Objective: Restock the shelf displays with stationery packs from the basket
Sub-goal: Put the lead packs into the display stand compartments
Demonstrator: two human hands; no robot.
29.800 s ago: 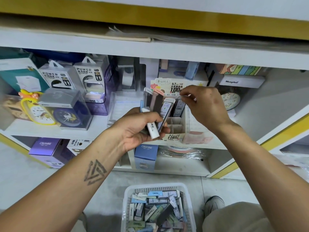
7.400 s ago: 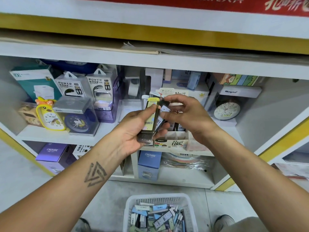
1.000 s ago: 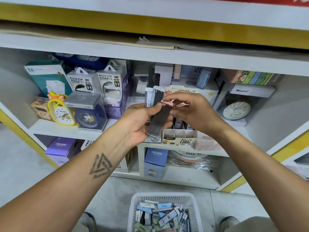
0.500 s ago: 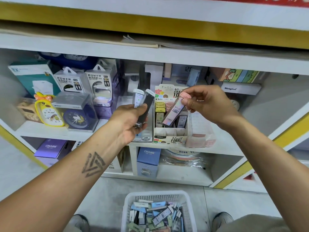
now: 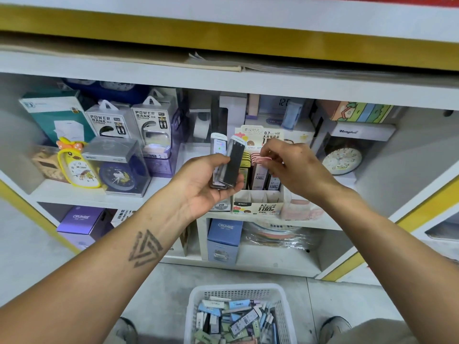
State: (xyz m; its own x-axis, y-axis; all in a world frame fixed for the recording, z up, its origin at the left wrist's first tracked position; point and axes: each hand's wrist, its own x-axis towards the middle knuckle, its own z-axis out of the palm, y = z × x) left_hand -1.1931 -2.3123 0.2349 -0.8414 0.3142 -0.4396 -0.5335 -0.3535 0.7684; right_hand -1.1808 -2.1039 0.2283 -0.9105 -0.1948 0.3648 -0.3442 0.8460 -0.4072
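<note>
Between left hand (image 5: 206, 184) thumb and fingers: two lead-refill packs (image 5: 227, 162) gripped upright | right hand (image 5: 295, 167) fingertips pinch pink-capped pack (image 5: 262, 167) in display box (image 5: 257, 207) | basket (image 5: 238, 316) below.

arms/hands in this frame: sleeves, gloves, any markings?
Both forearms bare, with no sleeves in view. No gloves, rings or watch visible on the left hand or right hand. The left forearm carries a dark tattoo of nested triangle outlines. No markings visible on the right forearm.

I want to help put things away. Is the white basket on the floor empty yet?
Not empty. The white basket on the floor holds a jumbled pile of stationery packs, lying flat and crisscrossed over its bottom.
</note>
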